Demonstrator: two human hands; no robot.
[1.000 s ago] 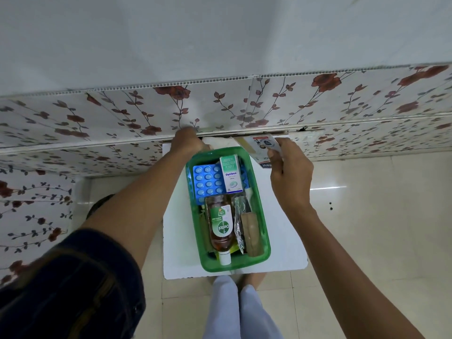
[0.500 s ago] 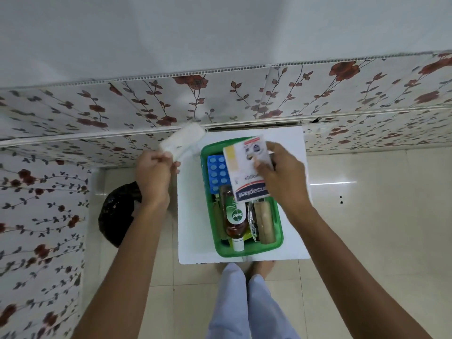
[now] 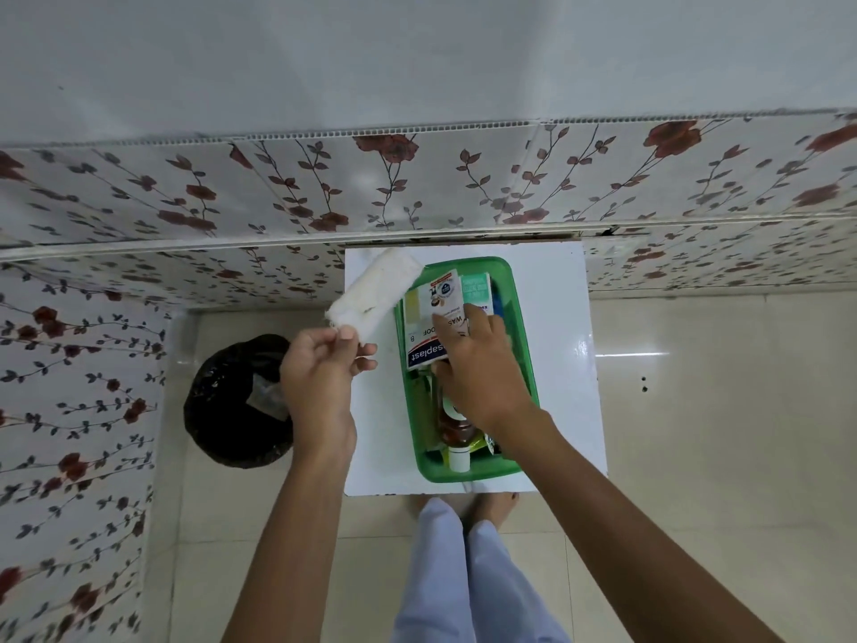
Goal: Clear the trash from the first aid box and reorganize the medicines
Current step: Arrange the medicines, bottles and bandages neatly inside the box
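Note:
A green plastic box [image 3: 521, 345] sits on a small white table [image 3: 556, 317]. My right hand [image 3: 482, 364] is inside the box, pressing a white plaster packet [image 3: 429, 313] down onto the other medicines. A teal-and-white carton [image 3: 477, 290] lies beside the packet, and a brown antiseptic bottle [image 3: 457, 433] with a white cap pokes out under my wrist. My left hand [image 3: 320, 364] is left of the box, pinching the lower end of a white gauze roll [image 3: 375, 294] that slants up over the table's far left corner.
A bin lined with a black bag [image 3: 236, 401] stands on the tiled floor left of the table, with a scrap inside. A floral-panelled wall runs behind and to the left. My feet and light trousers [image 3: 463, 573] are just under the table's front edge.
My right hand has lowered the plaster packet into the box. My left hand, holding the gauze roll, has shifted right, closer to the box. The view has tilted down slightly.

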